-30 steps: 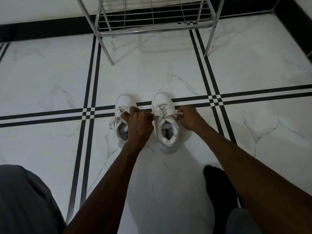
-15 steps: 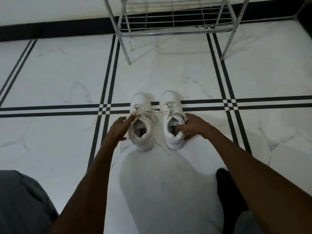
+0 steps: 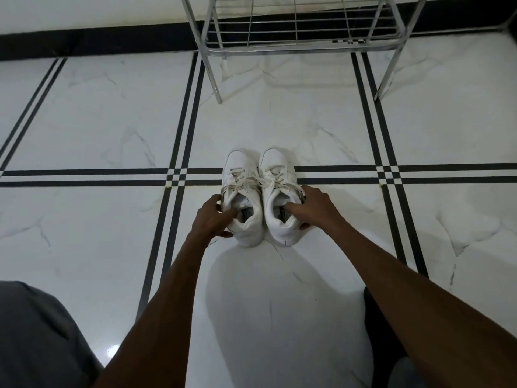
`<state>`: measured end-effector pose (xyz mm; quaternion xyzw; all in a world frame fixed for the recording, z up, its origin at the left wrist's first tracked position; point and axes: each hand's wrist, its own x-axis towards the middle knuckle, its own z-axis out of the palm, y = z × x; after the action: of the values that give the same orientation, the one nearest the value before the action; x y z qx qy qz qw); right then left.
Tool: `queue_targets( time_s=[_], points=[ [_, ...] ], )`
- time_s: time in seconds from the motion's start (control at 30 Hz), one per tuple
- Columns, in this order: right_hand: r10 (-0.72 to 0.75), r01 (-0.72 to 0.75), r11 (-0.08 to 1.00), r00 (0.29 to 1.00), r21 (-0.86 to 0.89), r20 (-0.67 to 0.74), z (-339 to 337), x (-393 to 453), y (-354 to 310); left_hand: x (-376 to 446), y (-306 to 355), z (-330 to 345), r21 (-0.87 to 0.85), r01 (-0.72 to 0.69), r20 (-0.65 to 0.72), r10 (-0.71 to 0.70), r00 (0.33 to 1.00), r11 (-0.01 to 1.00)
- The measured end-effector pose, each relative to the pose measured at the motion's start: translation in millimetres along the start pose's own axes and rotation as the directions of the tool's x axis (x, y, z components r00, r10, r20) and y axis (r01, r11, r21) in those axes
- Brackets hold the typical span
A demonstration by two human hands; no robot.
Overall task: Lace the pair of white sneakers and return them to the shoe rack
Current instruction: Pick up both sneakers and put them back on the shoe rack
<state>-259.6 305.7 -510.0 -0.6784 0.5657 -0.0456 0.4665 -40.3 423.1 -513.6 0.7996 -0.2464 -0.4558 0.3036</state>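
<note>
White sneakers (image 3: 261, 197): we are gripping one collar in each hand, left hand (image 3: 209, 217), right hand (image 3: 314, 210); loose laces risk snagging the rack (image 3: 302, 37).

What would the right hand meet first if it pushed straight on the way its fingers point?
The right hand already touches the right sneaker; pushed on, it would probably meet the left sneaker beside it.

2 white sneakers (image 3: 242, 203) (image 3: 279, 197) – 2 hands (image 3: 211, 219) (image 3: 317, 210) – 1 metal shoe rack (image 3: 302, 49).
</note>
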Motion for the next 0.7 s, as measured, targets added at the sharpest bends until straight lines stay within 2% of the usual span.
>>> queue_targets(
  time_s=[0.13,0.23,0.43,0.57,0.7],
  points=[
    [-0.063,0.059,0.997,0.995,-0.044,-0.084,2,5,3,1,2,7,-0.024,-0.019,-0.044,0.018,0.999,1.000],
    [-0.040,0.040,0.999,0.998,-0.011,-0.057,-4,12,5,1,5,14,-0.048,-0.030,-0.060,0.027,0.998,0.998],
    [-0.027,0.030,0.999,0.994,0.035,-0.103,-24,21,7,-2,21,26,-0.083,-0.031,-0.083,0.024,0.996,0.996],
    [-0.049,0.056,0.997,0.992,0.053,-0.114,-53,7,-4,-21,52,32,-0.053,-0.023,-0.088,0.018,0.996,0.998],
    [-0.037,0.050,0.995,0.989,0.088,-0.140,-104,-24,-33,-58,112,25,-0.065,0.005,-0.073,-0.010,0.997,0.998]
  ],
)
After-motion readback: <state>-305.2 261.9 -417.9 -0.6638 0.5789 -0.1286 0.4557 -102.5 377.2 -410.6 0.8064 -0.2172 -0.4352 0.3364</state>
